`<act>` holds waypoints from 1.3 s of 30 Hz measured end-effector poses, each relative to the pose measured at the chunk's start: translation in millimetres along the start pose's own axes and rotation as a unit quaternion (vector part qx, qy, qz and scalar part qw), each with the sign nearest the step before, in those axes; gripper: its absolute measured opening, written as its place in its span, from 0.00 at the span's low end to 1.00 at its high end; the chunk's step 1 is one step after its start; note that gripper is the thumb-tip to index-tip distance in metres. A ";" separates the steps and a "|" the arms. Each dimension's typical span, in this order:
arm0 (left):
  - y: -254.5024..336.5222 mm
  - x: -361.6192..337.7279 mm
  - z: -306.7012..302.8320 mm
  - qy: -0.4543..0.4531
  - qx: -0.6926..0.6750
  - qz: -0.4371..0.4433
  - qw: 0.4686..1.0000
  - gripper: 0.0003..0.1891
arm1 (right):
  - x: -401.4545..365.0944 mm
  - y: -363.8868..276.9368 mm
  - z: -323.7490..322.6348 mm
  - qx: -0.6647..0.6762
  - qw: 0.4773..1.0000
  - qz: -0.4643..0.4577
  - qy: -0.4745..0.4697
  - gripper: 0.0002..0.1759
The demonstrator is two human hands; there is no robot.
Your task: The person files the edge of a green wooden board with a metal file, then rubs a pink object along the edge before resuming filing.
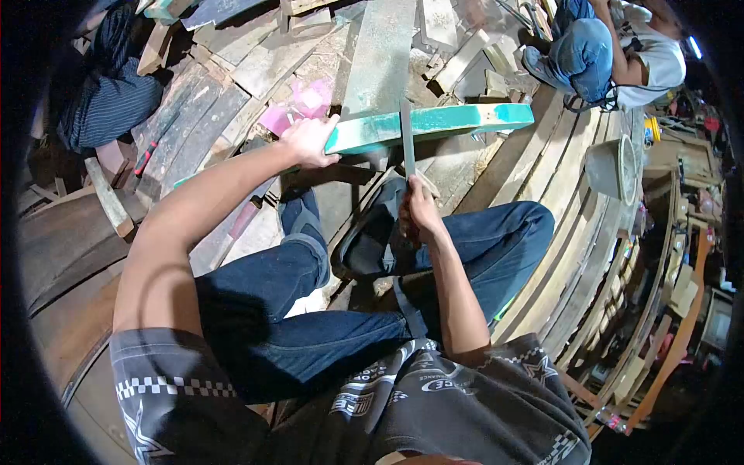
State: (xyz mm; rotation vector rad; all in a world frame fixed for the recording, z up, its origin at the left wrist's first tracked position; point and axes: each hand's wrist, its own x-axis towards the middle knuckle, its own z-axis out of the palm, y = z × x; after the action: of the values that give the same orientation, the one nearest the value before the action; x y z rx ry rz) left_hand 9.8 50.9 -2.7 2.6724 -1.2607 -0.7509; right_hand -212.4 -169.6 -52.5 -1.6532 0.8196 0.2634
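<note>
A long wooden piece with worn green paint (457, 118) lies across the view in front of me, over an upright pale board (378, 58). My left hand (311, 142) grips its left end, thumb on top and fingers around the edge. My right hand (422, 208) is closed around the handle of a long flat metal tool (408, 139). The tool's blade points away from me and crosses the green piece near its middle. Whether the tool is a file or a blade I cannot tell.
Wood scraps (461, 62) and a pink piece (298, 108) lie beyond my hands. A red-handled tool (146, 157) is on the left. A translucent bucket (612, 167) stands right on planks (577, 225). Another person (581, 54) sits at the upper right.
</note>
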 end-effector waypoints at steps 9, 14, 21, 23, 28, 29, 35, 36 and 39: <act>-2.2 -2.9 6.0 0.033 0.016 0.011 0.999 0.43 | -8.0 -54.3 15.2 0.131 0.988 0.070 -0.036 0.28; -5.7 0.2 8.0 0.038 -0.015 0.021 0.999 0.40 | -15.9 22.0 11.3 0.011 1.000 -0.005 0.008 0.29; -6.5 -0.3 14.2 0.050 0.002 0.019 0.999 0.45 | 8.8 -65.4 13.0 0.154 0.977 0.147 -0.008 0.28; -5.1 -0.6 12.5 0.043 0.007 0.016 0.999 0.47 | 1.9 -59.9 16.2 0.193 0.973 0.120 -0.037 0.28; -5.3 -1.8 7.0 0.046 -0.020 0.027 0.998 0.42 | -16.3 10.7 -2.4 0.019 0.999 0.045 -0.017 0.30; -8.9 0.5 11.3 0.044 -0.022 0.025 0.999 0.43 | -20.9 9.4 -8.0 0.001 0.999 0.042 -0.020 0.33; -7.1 -1.1 16.2 0.077 0.013 0.031 0.996 0.48 | -6.8 -63.6 1.4 0.183 0.975 0.122 -0.039 0.28; -0.3 -3.5 1.4 0.025 -0.012 0.018 0.999 0.45 | 11.2 -60.7 2.6 0.168 0.978 0.119 -0.035 0.28; -7.5 5.6 12.2 0.016 -0.015 0.021 1.000 0.42 | 48.3 0.8 2.0 0.106 0.992 0.074 -0.002 0.29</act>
State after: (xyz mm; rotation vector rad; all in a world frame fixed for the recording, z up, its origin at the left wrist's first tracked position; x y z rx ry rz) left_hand 12.4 53.2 -17.7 2.6150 -1.2821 -0.7124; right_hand -177.4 -185.5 -81.8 -1.3950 0.9360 0.2729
